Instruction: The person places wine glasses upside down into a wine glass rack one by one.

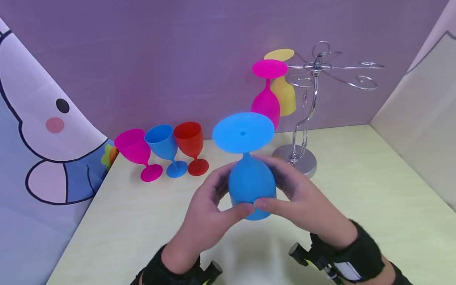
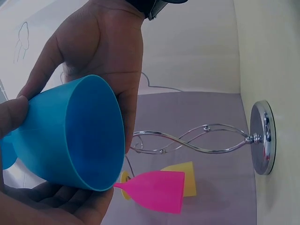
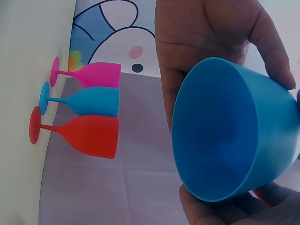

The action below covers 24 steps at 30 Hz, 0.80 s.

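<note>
Upside down in front of the body is a blue plastic goblet (image 1: 251, 180), its round foot on top and its mouth facing down. My left hand (image 1: 208, 213) grips the bowl from the left, and my right hand (image 1: 303, 194) from the right. Both thumbs press the near side of the bowl with their tips almost meeting; the other fingers wrap behind it. Both wrist views look into the goblet's bare inside. A chrome goblet rack (image 1: 315, 71) stands behind on the right, with a pink goblet (image 1: 267, 105) and a yellow goblet (image 1: 286, 95) hanging upside down from its left side.
Upright in a row at the table's back left are a pink goblet (image 1: 133, 146), a blue goblet (image 1: 162, 141) and a red goblet (image 1: 189, 138). The rack's round base (image 1: 308, 160) rests on the pale table (image 1: 374, 190). A purple backdrop (image 1: 178, 59) hangs behind.
</note>
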Available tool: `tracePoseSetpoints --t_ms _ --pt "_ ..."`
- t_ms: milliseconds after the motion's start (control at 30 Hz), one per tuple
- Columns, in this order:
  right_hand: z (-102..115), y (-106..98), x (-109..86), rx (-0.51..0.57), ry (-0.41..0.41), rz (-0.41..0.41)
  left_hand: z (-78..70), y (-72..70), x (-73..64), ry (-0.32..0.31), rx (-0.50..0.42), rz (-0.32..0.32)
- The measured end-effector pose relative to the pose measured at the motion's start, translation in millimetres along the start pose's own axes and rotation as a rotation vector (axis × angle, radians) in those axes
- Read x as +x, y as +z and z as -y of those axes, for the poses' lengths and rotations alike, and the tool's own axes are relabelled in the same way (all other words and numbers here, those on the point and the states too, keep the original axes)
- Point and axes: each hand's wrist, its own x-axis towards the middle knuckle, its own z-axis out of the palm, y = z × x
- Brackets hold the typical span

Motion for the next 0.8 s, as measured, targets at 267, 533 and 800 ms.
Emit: tracePoseSetpoints --t_ms 267,533,800 --pt "-0.3 -2.0 2.0 0.010 0.009 0.015 -1.9 -0.2 0.6 -0.026 -0.006 -0.015" --pt "-2.0 -5.8 4.8 0.011 0.028 0.034 -1.3 -2.8 1.2 -0.017 -0.008 -0.011" --pt "-6.4 -7.7 2.7 0.011 0.038 0.033 3.9 0.4 2.1 -0.036 -0.054 0.021"
